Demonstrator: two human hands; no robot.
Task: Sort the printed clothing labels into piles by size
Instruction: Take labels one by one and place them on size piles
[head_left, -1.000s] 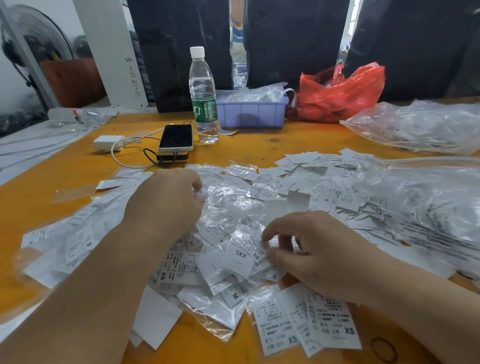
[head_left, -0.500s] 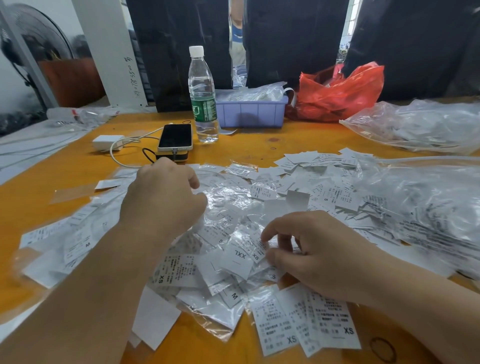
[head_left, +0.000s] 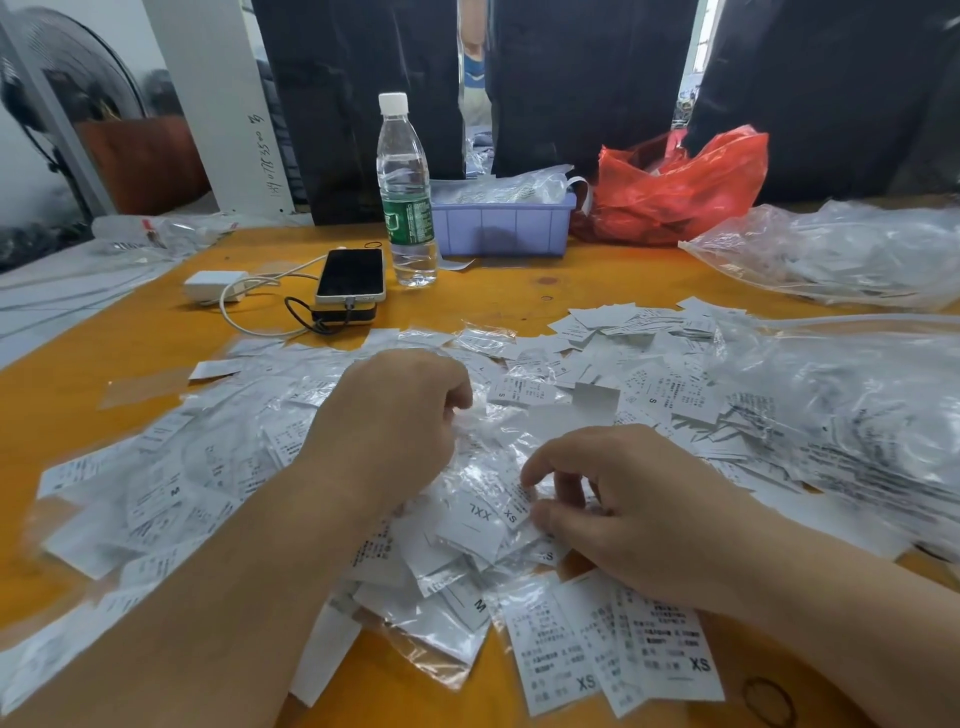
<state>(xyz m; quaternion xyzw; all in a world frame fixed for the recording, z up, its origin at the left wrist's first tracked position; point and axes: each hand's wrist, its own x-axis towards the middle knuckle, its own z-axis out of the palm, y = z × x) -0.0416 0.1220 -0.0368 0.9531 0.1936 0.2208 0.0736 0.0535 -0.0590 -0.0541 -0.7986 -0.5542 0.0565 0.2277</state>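
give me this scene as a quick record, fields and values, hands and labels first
left hand: curled, fingers in the bagged labels
right hand: pinching an XS label
beside it: XXL label
near pile: XS labels, front right
surface: orange table
behind: water bottle, phone, purple bin, red bag

— What's on the orange table (head_left: 597, 291)?
— Labels (head_left: 524, 395) heaped mid-table; both hands in them.
— Doing what?
— Left hand (head_left: 395, 415) curled on plastic; right hand (head_left: 618, 509) pinches an XS label (head_left: 514, 512).
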